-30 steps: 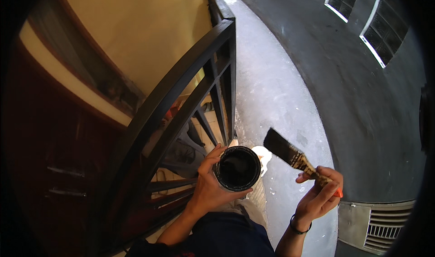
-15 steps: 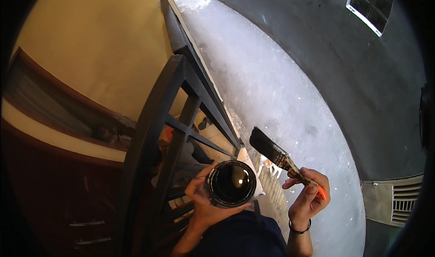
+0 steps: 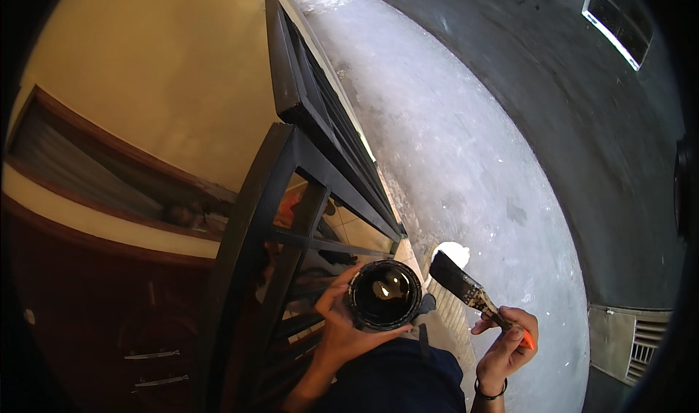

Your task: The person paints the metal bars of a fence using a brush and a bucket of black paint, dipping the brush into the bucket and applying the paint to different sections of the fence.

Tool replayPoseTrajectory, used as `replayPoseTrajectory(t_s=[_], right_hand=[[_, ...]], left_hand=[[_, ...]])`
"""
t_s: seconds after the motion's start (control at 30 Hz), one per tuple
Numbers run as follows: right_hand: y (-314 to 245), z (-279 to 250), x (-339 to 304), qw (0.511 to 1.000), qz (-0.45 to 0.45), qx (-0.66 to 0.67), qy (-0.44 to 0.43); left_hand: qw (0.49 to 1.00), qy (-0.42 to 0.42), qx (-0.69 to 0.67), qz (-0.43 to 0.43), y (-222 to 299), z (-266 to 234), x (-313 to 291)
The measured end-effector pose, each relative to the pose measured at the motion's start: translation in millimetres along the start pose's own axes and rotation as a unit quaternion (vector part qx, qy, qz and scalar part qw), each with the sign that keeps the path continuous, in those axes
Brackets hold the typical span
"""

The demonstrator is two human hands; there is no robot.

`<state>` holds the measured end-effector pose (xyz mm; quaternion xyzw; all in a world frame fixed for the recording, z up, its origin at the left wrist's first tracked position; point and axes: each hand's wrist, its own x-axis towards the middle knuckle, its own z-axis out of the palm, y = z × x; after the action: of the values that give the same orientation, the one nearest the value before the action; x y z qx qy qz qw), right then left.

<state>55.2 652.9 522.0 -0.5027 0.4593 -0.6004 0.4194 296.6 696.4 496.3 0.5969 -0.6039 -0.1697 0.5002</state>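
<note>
My left hand [image 3: 345, 327] is wrapped round the side of a round can of black paint [image 3: 384, 295], its top uncovered and light glinting off the dark liquid. To the right, the handle of a paintbrush [image 3: 466, 285] is pinched in my right hand [image 3: 511, 342]. Dark paint coats the bristles, and the handle's end is orange. The brush points up and left, just right of the can and apart from it. Left of the can stands a dark railing [image 3: 280, 172] of crossed bars, which neither the brush nor the can visibly touches.
A yellow wall [image 3: 160, 56] and a wood-framed window [image 3: 109, 151] lie to the left. Grey concrete ground [image 3: 466, 158] runs along the right, below a dark wall [image 3: 582, 165] with a vent [image 3: 644, 344]. Near the brush is a white round object [image 3: 453, 254].
The view has shifted, so the railing sits lower and further right. Both hands still hold the can and brush; the brush appears slightly lower and nearer the can. The white object shows more.
</note>
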Motion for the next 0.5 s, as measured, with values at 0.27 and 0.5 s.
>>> replayPoseTrajectory(t_s=[0.27, 0.5], right_hand=[[-10.4, -0.1, 6.9, 0.998, -0.033, -0.045, -0.018], [-21.2, 7.6, 38.4, 0.994, -0.103, -0.021, -0.017]], left_hand=[[0.997, 0.014, -0.074, 0.029, -6.3, 21.4, 23.2], [0.994, 0.049, -0.075, 0.057, 7.9, 17.2, 43.7]])
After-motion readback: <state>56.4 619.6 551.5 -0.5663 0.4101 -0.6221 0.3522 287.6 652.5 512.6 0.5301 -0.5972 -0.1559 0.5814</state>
